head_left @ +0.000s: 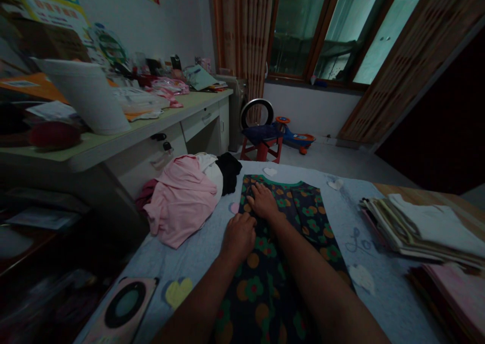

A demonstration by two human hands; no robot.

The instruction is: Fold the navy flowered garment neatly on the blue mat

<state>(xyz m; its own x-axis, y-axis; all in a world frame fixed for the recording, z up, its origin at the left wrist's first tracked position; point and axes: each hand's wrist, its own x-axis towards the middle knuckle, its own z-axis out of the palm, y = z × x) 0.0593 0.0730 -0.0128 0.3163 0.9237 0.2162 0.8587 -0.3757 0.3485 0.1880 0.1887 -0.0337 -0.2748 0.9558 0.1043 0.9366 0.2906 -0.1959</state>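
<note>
A dark garment point(267, 278) with green flowers, orange dots and a green neckline lies spread on the light blue bedcover. It is folded in at the sides, and its lower end runs out of view beneath my arms. My left hand point(238, 235) is at the garment's left edge, its fingers curled in on the cloth. Further up, near the neckline, my right hand point(263, 201) rests flat on the fabric with fingers apart. A loose heap of clothes, with a pink garment point(185, 197) on top, lies to the left of both hands.
Folded clothes point(428, 228) are stacked on the right, with a pink folded pile point(454, 288) nearer me. A phone-like pink object point(123, 311) with a black ring lies at the lower left. A cluttered desk point(151, 127) borders the left; a red stool point(261, 149) stands beyond the bed.
</note>
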